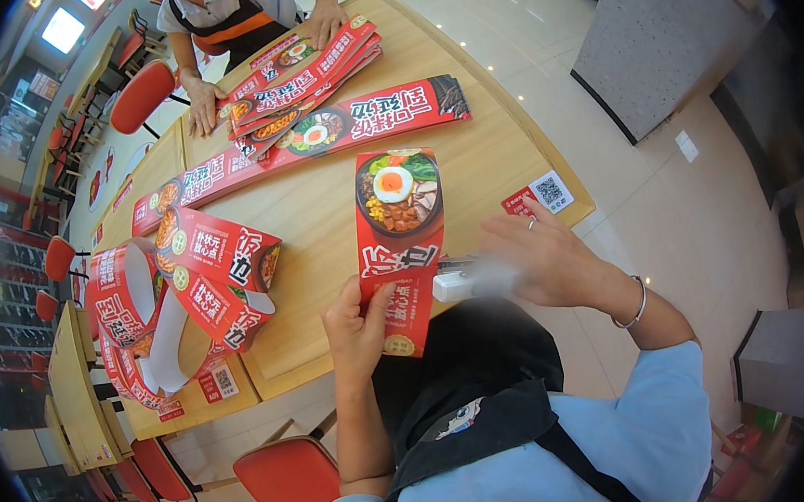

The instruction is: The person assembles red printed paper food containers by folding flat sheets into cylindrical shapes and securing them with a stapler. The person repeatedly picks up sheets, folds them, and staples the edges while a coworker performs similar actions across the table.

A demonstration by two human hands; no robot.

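In front of me, a red printed paper strip point(398, 195) with a picture of a rice bowl and egg stands upright; its lower part looks overlapped with another red end. My left hand point(359, 325) pinches it by its lower left edge, thumb in front. At its right edge is a white stapler point(454, 286) with metal jaws, partly smeared by motion. My right hand point(550, 258), wearing a ring and a bracelet, grips the stapler's blurred right end. Left of my left hand lie several strips bent into loops point(215, 274).
On the wooden table point(486, 170) lie a long flat stack of strips point(389, 117) and a fanned pile point(303, 81). Across it, a person in a dark apron rests a hand point(328, 18) on the pile. A red chair point(289, 480) stands at my left.
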